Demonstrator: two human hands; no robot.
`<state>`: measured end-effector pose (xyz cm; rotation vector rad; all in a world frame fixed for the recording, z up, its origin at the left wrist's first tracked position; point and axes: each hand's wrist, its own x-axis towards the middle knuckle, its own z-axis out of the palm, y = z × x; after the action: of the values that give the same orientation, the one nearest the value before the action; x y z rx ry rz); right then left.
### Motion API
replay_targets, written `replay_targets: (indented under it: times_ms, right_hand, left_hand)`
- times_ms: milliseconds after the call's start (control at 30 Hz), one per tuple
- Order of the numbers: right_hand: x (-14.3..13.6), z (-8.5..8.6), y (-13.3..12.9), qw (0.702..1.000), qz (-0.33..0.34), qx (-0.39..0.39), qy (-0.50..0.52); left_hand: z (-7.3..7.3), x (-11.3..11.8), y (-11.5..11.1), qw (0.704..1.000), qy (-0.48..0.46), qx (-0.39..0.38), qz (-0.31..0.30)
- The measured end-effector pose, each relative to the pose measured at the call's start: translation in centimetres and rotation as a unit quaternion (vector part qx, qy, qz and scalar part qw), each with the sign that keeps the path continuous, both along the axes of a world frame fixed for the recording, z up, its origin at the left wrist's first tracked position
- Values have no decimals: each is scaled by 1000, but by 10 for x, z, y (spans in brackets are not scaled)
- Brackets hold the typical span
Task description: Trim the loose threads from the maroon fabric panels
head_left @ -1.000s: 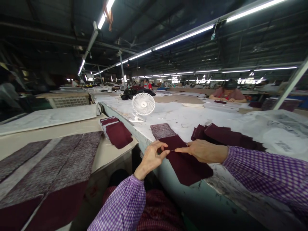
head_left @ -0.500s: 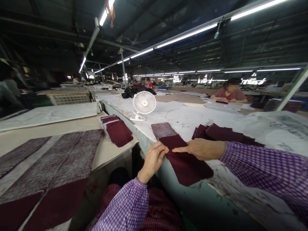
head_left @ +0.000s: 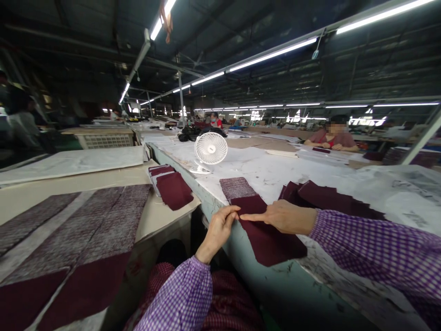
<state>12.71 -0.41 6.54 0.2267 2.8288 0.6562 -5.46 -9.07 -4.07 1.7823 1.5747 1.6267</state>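
A maroon fabric piece [head_left: 272, 241] with a speckled grey-maroon end [head_left: 236, 187] lies along the near edge of the white-covered table [head_left: 255, 163]. My left hand [head_left: 219, 228] pinches at the left edge of this piece, thumb and forefinger together. From the right, my right hand [head_left: 287, 217] rests over the same piece, its forefinger stretched toward my left fingertips and its other fingers curled under. Behind my right hand is a fanned stack of maroon pieces [head_left: 330, 200]. Another small stack of maroon pieces [head_left: 174, 190] sits on the left table.
A white fan [head_left: 211, 148] stands on the table beyond the fabric. Large speckled and maroon panels [head_left: 113, 220] cover the left table [head_left: 165, 216]. Clear plastic [head_left: 409, 193] lies at the right. A person [head_left: 332, 135] sits across the table.
My right forefinger has moved left along the fabric, closer to my left fingertips. The view has shifted slightly.
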Motion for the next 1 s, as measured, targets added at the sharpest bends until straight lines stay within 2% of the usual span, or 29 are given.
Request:
replay_targets:
  times_ms: [133, 233, 367, 500, 667, 800, 1000]
  right_hand:
    - [9, -6, 13, 997, -44, -2, 68]
    - [12, -5, 22, 993, -74, -50, 81]
    - [14, 1, 26, 981, -106, -139, 79]
    - [16, 1, 26, 967, -116, -202, 101]
    - [13, -3, 30, 953, -142, -248, 99]
    - [10, -4, 31, 945, -151, -275, 95]
    - [11, -4, 27, 924, -125, -322, 165]
  left_hand:
    - [3, 3, -8, 992, 128, 16, 11]
    - [4, 4, -13, 981, 192, 2, 26]
    - [7, 4, -10, 988, 144, 13, 53]
    - [17, 9, 0, 990, 87, 9, 115]
    - [22, 19, 13, 965, 196, -40, 170]
    - [17, 22, 17, 960, 223, -43, 164]
    - [10, 20, 20, 983, 149, -29, 101]
